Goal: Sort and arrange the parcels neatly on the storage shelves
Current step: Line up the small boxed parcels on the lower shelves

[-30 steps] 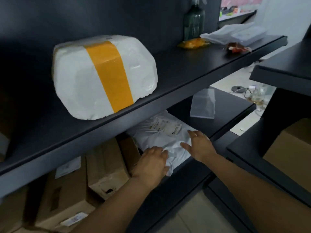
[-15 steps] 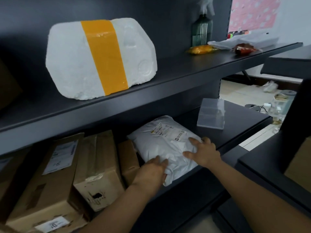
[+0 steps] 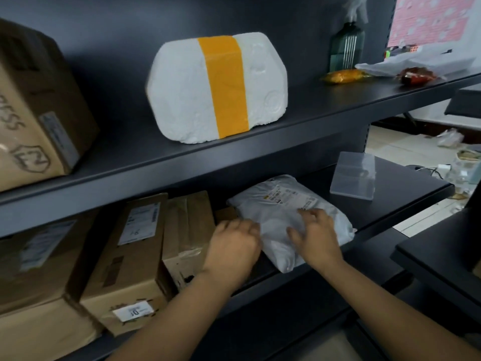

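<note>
Landmark: the white mailer bag (image 3: 276, 217), which I see lying flat on the lower shelf (image 3: 406, 201), its printed label (image 3: 291, 196) facing up; the label text is too small for me to read.

My left hand (image 3: 231, 246) rests at the bag's left edge with fingers curled. The fingertips are blurred, so I cannot tell whether this grip pinches the plastic or only presses against it.

My right hand (image 3: 315, 230) lies on top of the bag, fingers spread and flat, an open grip pressing down and holding nothing. It hides part of the bag's near corner.

Left of the bag stand cardboard boxes (image 3: 140, 246) packed side by side. A small box (image 3: 223, 212) just beside the bag is mostly hidden behind my left hand. The leftmost boxes are blurred and cut off by the frame.

Right of the bag, apart from it, lies a clear plastic case (image 3: 354, 175).

Above the bag, on the upper shelf (image 3: 325, 110), sits a white foam block (image 3: 182, 92) banded with yellow tape (image 3: 226, 87). Farther left, a large carton (image 3: 33, 105) is cut off. Farther right, a green bottle (image 3: 346, 48) and wrapped items are hard to make out.
</note>
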Demonstrator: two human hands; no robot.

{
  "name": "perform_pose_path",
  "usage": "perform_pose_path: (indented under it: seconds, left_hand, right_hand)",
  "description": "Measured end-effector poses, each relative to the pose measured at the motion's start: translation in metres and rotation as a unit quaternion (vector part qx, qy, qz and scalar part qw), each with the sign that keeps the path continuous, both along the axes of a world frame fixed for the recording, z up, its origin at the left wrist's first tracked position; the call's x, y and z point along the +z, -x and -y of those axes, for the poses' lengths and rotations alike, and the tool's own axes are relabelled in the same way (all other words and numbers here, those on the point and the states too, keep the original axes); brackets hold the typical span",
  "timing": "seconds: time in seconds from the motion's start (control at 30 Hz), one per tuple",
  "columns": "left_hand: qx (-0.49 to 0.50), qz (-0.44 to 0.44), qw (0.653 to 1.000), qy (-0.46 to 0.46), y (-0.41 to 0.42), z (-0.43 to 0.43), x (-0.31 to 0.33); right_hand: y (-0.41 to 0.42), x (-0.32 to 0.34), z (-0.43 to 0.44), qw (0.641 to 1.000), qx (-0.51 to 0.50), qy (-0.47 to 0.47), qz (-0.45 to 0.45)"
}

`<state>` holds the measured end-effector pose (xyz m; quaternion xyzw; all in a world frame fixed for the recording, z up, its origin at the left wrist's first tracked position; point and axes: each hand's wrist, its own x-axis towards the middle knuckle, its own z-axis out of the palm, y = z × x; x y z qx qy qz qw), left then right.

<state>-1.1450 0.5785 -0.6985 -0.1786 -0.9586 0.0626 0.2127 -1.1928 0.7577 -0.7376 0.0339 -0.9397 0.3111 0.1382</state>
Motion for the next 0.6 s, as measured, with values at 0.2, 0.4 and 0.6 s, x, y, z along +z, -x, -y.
perform_pose_path:
  seconds: [0.2, 0.4, 0.6]
  left_hand:
    - [0.147, 0.073, 0.986, 0.034, -0.038, 0.068, 0.041]
    - [0.163, 0.154, 0.974, -0.029, -0.046, 0.114, 0.028]
    - [0.137, 0.134, 0.969, -0.157, -0.045, 0.126, 0.007]
  right_hand:
    - [-0.024, 0.006, 0.081, 0.987, 0.151, 0.017, 0.048]
    - [-0.023, -0.013, 0.107, 0.978, 0.175, -0.092, 0.068]
    - [-0.022, -0.016, 0.117, 0.995, 0.078, 0.007, 0.066]
